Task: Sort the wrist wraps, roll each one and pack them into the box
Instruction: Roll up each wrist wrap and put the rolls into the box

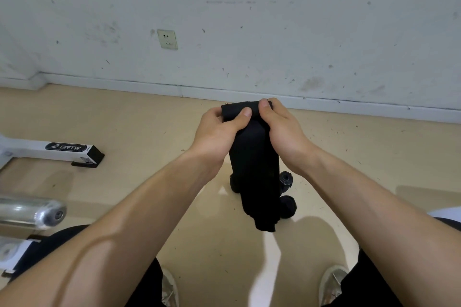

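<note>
A long black wrist wrap [253, 169] hangs in front of me, its top end held up between both hands. My left hand [217, 132] pinches that top end, thumb across the front. My right hand [282, 129] grips it from the right, thumb on top. The loose end dangles down to about knee height. Behind it, several rolled black wraps [288, 203] lie on the floor, partly hidden by the hanging wrap. No box is in view.
A white gym machine base [57, 151] with a black end cap stands on the floor at left. A chrome bar end [43, 213] juts in at the left edge. The wall with a socket [167, 38] is close ahead. My shoes [333, 281] are at the bottom.
</note>
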